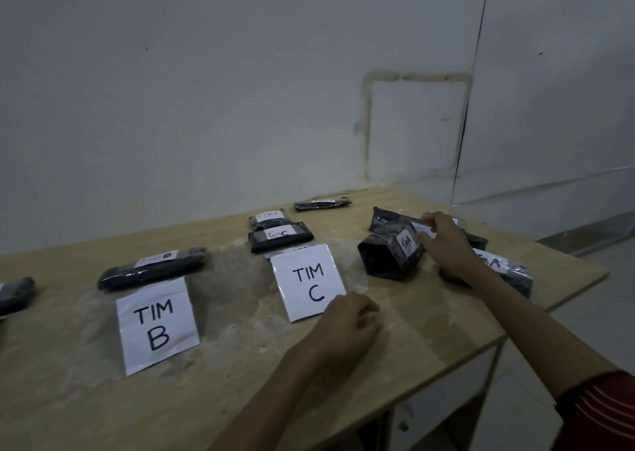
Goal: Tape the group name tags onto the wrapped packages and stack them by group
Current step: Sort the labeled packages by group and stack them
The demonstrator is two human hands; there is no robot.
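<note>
Black-wrapped package (385,261), tagged, sits tipped up, one end toward us, just left of the right hand (446,248). That hand is on the pile at the counter's right end, fingers pinching a white tag (427,230). Left hand (347,323) rests loosely curled, apparently holding nothing, beside the TIM C sheet (309,282). Right is nearer. Pale wooden counter (446,330), bare grey wall (240,90).

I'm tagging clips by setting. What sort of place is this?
Likely a bare storeroom or back room used for packing: a plain wooden table against a patched white wall, a paper TIM C sign, and a wrapped package behind the TIM B sign.
</note>
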